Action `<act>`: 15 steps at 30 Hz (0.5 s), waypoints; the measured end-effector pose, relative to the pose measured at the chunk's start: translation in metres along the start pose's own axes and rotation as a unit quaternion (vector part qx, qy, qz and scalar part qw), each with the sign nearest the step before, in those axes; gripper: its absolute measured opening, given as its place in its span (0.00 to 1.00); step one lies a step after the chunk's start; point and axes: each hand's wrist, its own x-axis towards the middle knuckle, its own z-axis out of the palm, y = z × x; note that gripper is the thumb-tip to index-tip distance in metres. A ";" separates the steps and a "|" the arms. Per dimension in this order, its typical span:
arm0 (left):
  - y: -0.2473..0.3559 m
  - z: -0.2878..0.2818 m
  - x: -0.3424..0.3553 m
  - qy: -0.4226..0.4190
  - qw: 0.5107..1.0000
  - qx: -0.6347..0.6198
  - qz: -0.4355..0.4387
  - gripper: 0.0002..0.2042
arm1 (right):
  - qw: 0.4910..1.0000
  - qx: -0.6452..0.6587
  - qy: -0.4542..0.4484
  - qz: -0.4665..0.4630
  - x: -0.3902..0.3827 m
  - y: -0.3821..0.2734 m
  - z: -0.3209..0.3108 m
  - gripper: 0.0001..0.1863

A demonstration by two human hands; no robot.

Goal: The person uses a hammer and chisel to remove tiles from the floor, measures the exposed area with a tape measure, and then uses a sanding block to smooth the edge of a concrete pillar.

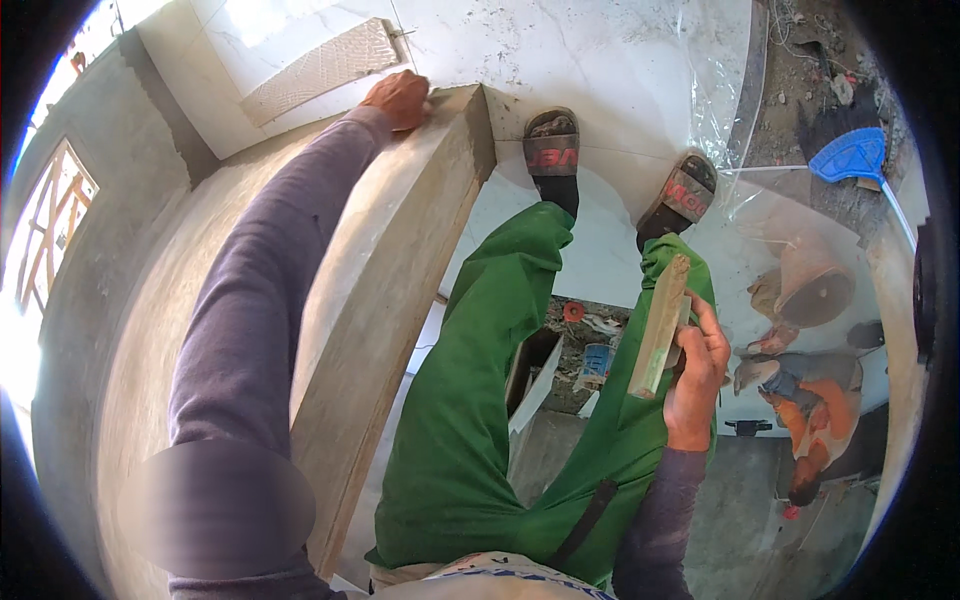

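My left hand reaches to the far end of a low, plastered concrete wall, its fingers curled at the top corner. Whatever those fingers hold, if anything, is hidden. Just beyond them a narrow strip of tile lies on the white tiled floor, with ridged adhesive on its upward face. Over my right knee, my right hand grips a narrow float, a slim flat board crusted with mortar. The fingers close round its grip behind the board, which is tilted with one end away from me.
My sandalled feet stand on white tiles. At the right are a blue broom, a bucket and loose rubble. Another person in orange sleeves is at the lower right. Between my legs, debris and a blue container show.
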 end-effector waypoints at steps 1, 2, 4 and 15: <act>-0.002 -0.003 -0.004 0.000 1.000 -0.001 0.005 0.18 | 1.000 -0.003 0.005 0.001 -0.001 0.001 -0.001 0.25; -0.005 -0.008 -0.009 -0.020 0.999 0.024 -0.013 0.14 | 1.000 -0.005 0.010 0.001 -0.001 0.002 -0.003 0.25; -0.019 -0.017 -0.021 -0.038 0.997 0.052 -0.033 0.11 | 1.000 -0.007 0.011 0.000 -0.003 0.000 -0.004 0.25; -0.122 -0.071 -0.152 0.240 0.922 0.271 -0.136 0.10 | 1.000 0.021 -0.016 -0.011 -0.003 0.000 -0.007 0.24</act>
